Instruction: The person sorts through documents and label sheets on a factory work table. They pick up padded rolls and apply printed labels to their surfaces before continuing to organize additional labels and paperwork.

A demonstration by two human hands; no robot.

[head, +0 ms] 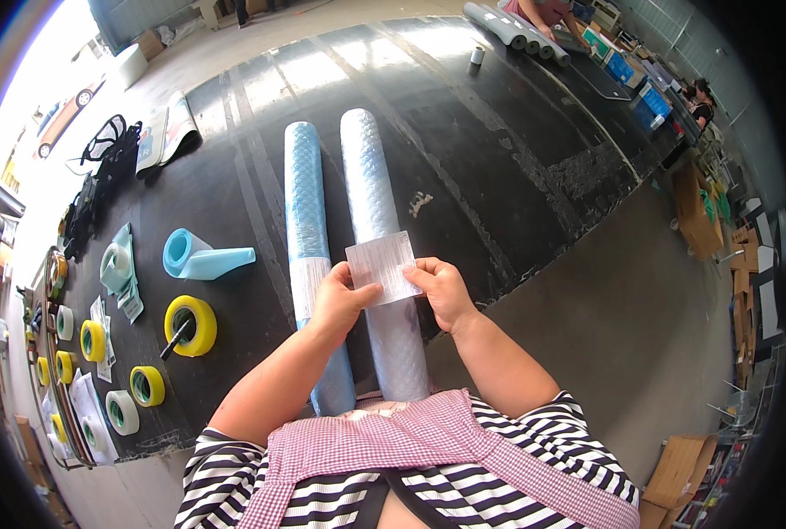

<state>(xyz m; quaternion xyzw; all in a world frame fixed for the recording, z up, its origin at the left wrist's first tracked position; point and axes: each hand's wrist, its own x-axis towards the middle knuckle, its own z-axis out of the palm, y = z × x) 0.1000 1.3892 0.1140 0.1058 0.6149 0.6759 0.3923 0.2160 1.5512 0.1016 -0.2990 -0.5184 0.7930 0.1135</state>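
Note:
Between both hands I hold a white printed label sheet over the right-hand roll. My left hand pinches its lower left corner, and my right hand grips its right edge. Beneath it lies a roll in clear bubble wrap, pointing away from me. A blue roll in clear wrap lies alongside on the left, with a white printed label around its near half. My left forearm hides part of that blue roll.
On the black table to my left are a loose blue sheet coil, a yellow tape roll with a black marker in it, and more tape rolls. Grey rolls lie at the far right near another person. Cardboard boxes stand right.

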